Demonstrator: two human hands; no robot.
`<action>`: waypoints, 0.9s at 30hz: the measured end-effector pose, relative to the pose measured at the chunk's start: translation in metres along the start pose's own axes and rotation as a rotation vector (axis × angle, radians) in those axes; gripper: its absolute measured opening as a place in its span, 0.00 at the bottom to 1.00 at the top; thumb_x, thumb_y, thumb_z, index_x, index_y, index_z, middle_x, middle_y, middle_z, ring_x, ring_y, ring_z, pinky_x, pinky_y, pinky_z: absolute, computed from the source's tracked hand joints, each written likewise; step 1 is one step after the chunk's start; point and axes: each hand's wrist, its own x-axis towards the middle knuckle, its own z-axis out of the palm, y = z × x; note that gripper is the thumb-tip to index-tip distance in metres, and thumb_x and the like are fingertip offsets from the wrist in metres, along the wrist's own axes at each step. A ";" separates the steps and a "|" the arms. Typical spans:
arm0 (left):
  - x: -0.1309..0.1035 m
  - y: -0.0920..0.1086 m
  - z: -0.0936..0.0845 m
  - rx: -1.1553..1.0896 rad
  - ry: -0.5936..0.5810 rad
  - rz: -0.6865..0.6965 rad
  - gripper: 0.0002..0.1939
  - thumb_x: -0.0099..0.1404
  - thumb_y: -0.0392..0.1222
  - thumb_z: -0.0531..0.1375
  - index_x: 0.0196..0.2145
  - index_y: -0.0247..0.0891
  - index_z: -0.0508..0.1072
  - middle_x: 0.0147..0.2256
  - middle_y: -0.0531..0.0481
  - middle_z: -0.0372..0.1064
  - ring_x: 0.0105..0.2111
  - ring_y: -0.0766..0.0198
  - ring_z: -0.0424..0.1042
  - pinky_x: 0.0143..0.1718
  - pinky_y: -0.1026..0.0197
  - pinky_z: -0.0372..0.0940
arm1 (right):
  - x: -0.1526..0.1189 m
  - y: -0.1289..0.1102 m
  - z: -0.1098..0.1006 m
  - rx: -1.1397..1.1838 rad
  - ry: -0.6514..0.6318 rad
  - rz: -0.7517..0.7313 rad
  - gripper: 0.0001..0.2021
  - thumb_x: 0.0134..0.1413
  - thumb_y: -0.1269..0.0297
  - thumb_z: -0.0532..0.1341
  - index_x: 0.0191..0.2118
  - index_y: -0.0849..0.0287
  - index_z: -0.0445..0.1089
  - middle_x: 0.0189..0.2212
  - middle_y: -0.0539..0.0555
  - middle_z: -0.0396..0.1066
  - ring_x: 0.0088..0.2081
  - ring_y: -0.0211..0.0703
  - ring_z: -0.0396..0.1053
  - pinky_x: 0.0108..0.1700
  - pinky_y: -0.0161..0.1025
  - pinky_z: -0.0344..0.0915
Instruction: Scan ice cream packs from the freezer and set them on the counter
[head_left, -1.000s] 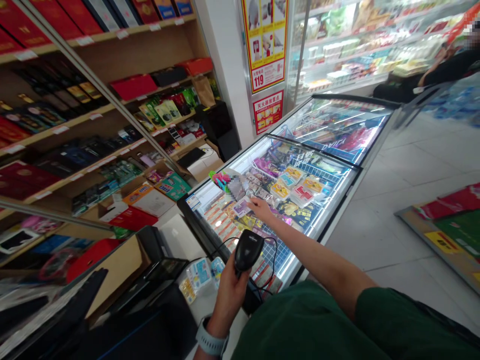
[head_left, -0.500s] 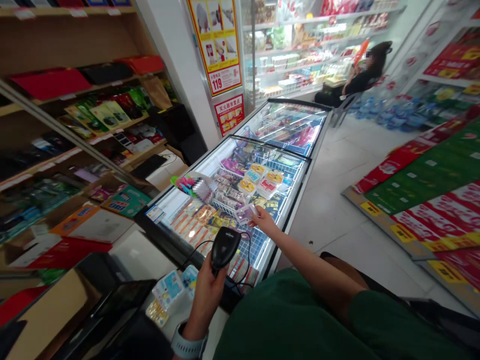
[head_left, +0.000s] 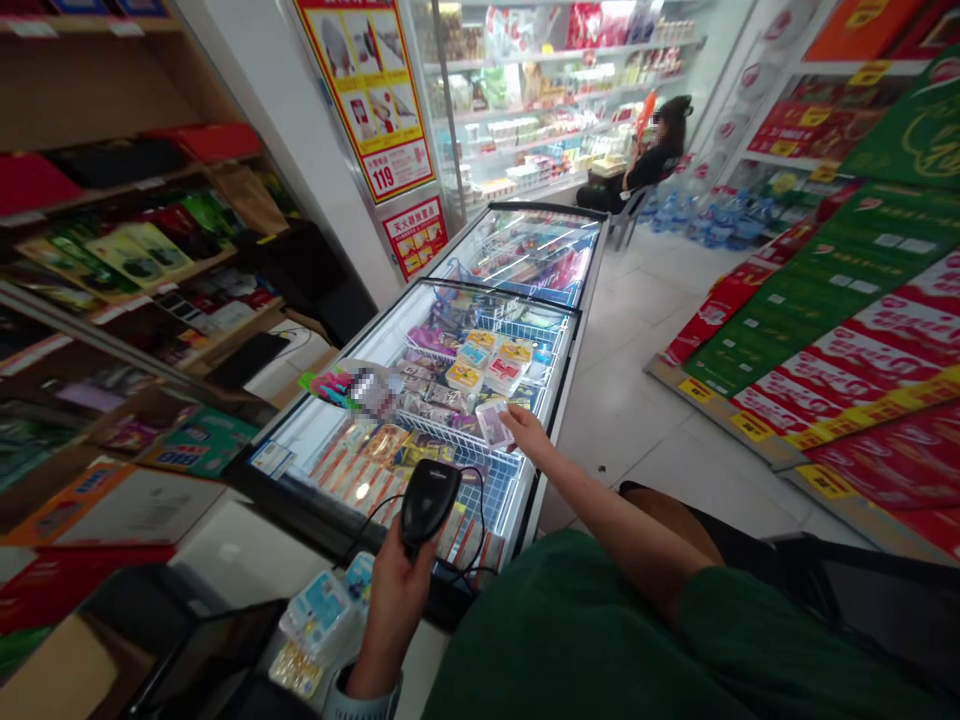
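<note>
A black handheld scanner (head_left: pixel 430 500) with a cable is gripped in my left hand (head_left: pixel 403 585), over the near end of the glass-topped freezer (head_left: pixel 551 405). My right hand (head_left: pixel 525 432) pinches a small pale package with a purple print (head_left: pixel 493 424) above the glass. Beyond it, several clear-lidded packs with yellow, blue and red labels, one of them red (head_left: pixel 504 372), sit on the freezer top. Left of these lies a bundle with colourful ends (head_left: pixel 330 386). Frozen goods show through the glass. Beside my left wrist, a blue-labelled pack (head_left: pixel 316 606) and a gold-coloured pack (head_left: pixel 297 668) rest on a pale surface.
Shelves with bagged goods (head_left: pixel 142 250) stand at left, with cardboard boxes (head_left: pixel 157 500) below. Stacked green and red cartons (head_left: pixel 795 310) line the right side. A seated person (head_left: pixel 652 165) is at the back near water bottles (head_left: pixel 697 215). A dark chair is beside my right arm.
The view has shifted, so most things appear further left. The pale package in my right hand is turned more upright, its printed face more visible. My left hand still holds the scanner.
</note>
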 end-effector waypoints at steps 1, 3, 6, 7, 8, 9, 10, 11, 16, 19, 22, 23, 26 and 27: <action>0.001 0.001 0.000 -0.002 -0.004 0.007 0.25 0.59 0.48 0.59 0.51 0.33 0.65 0.45 0.40 0.73 0.47 0.51 0.72 0.46 0.54 0.67 | 0.000 -0.001 -0.002 0.012 -0.010 0.006 0.14 0.56 0.52 0.54 0.40 0.56 0.67 0.23 0.46 0.67 0.20 0.34 0.65 0.17 0.31 0.66; 0.002 0.002 -0.001 0.002 -0.008 0.014 0.23 0.59 0.48 0.58 0.50 0.34 0.66 0.45 0.41 0.73 0.47 0.51 0.71 0.47 0.53 0.66 | 0.002 -0.003 -0.005 0.032 -0.030 0.015 0.15 0.56 0.52 0.55 0.44 0.55 0.65 0.24 0.47 0.67 0.21 0.35 0.66 0.16 0.31 0.67; 0.004 0.005 -0.001 0.028 -0.014 0.033 0.21 0.60 0.47 0.57 0.49 0.34 0.66 0.45 0.41 0.72 0.48 0.51 0.70 0.48 0.52 0.65 | 0.007 -0.004 -0.011 0.062 -0.088 0.008 0.14 0.56 0.57 0.56 0.47 0.55 0.63 0.28 0.48 0.70 0.26 0.37 0.71 0.21 0.33 0.72; 0.004 0.005 -0.001 0.038 -0.021 0.040 0.21 0.60 0.46 0.57 0.49 0.34 0.66 0.45 0.40 0.71 0.48 0.51 0.70 0.49 0.52 0.65 | 0.009 -0.005 -0.013 0.066 -0.112 0.000 0.14 0.55 0.60 0.57 0.47 0.55 0.63 0.29 0.48 0.70 0.28 0.38 0.72 0.23 0.33 0.73; 0.005 0.006 -0.001 0.046 -0.029 0.048 0.20 0.61 0.46 0.57 0.49 0.34 0.66 0.45 0.40 0.71 0.48 0.51 0.70 0.49 0.51 0.64 | 0.011 -0.006 -0.014 0.061 -0.132 -0.012 0.15 0.53 0.63 0.58 0.48 0.55 0.62 0.29 0.48 0.71 0.29 0.38 0.72 0.25 0.34 0.74; 0.005 0.006 -0.001 0.051 -0.038 0.056 0.20 0.61 0.45 0.56 0.49 0.34 0.66 0.45 0.40 0.71 0.47 0.51 0.70 0.49 0.51 0.64 | 0.012 -0.007 -0.016 0.047 -0.142 -0.027 0.16 0.52 0.66 0.59 0.47 0.56 0.62 0.28 0.48 0.71 0.30 0.38 0.73 0.27 0.34 0.75; 0.005 0.006 -0.001 0.054 -0.045 0.063 0.20 0.61 0.45 0.56 0.49 0.34 0.66 0.45 0.39 0.71 0.47 0.51 0.70 0.49 0.51 0.64 | 0.013 -0.009 -0.018 0.025 -0.144 -0.041 0.16 0.50 0.69 0.59 0.47 0.56 0.62 0.28 0.47 0.71 0.29 0.37 0.73 0.29 0.35 0.75; 0.005 0.006 0.000 0.056 -0.052 0.070 0.20 0.61 0.44 0.56 0.50 0.34 0.66 0.45 0.39 0.71 0.47 0.51 0.70 0.50 0.51 0.64 | 0.014 -0.010 -0.019 -0.002 -0.135 -0.055 0.16 0.49 0.70 0.60 0.46 0.57 0.63 0.27 0.47 0.72 0.29 0.37 0.73 0.30 0.35 0.75; 0.006 0.004 0.004 0.077 -0.065 0.081 0.23 0.62 0.42 0.55 0.54 0.33 0.63 0.51 0.37 0.67 0.52 0.51 0.67 0.54 0.49 0.61 | 0.015 -0.015 -0.022 -0.038 -0.080 -0.076 0.11 0.48 0.69 0.62 0.40 0.57 0.67 0.29 0.48 0.74 0.31 0.39 0.74 0.32 0.38 0.75; 0.006 0.004 0.006 0.083 -0.068 0.094 0.22 0.61 0.40 0.55 0.53 0.33 0.64 0.51 0.37 0.67 0.54 0.51 0.66 0.55 0.49 0.60 | 0.015 -0.015 -0.020 -0.016 -0.081 -0.089 0.13 0.49 0.66 0.62 0.43 0.57 0.69 0.32 0.49 0.75 0.33 0.41 0.75 0.33 0.39 0.75; 0.005 0.007 0.005 0.055 -0.072 0.104 0.22 0.61 0.39 0.55 0.53 0.34 0.64 0.50 0.38 0.68 0.53 0.51 0.66 0.54 0.49 0.61 | 0.013 -0.016 -0.019 -0.047 -0.107 -0.130 0.14 0.52 0.64 0.60 0.46 0.56 0.70 0.32 0.49 0.75 0.34 0.42 0.75 0.34 0.40 0.75; 0.005 0.008 0.005 0.044 -0.073 0.105 0.22 0.60 0.38 0.55 0.53 0.34 0.64 0.50 0.38 0.68 0.53 0.51 0.67 0.54 0.49 0.61 | 0.013 -0.016 -0.019 -0.062 -0.117 -0.145 0.15 0.53 0.63 0.59 0.47 0.56 0.70 0.32 0.49 0.75 0.34 0.43 0.75 0.34 0.40 0.75; 0.004 0.011 0.005 0.027 -0.078 0.098 0.23 0.60 0.37 0.55 0.54 0.34 0.63 0.50 0.39 0.68 0.52 0.52 0.68 0.54 0.50 0.61 | 0.012 -0.017 -0.019 -0.086 -0.137 -0.174 0.15 0.54 0.61 0.59 0.48 0.55 0.70 0.33 0.48 0.76 0.34 0.43 0.75 0.35 0.40 0.75; 0.004 0.011 0.005 0.024 -0.078 0.097 0.24 0.60 0.37 0.55 0.54 0.34 0.63 0.50 0.39 0.68 0.52 0.52 0.68 0.54 0.50 0.61 | 0.012 -0.018 -0.019 -0.084 -0.136 -0.178 0.15 0.54 0.61 0.59 0.48 0.55 0.70 0.33 0.48 0.76 0.34 0.43 0.75 0.35 0.40 0.75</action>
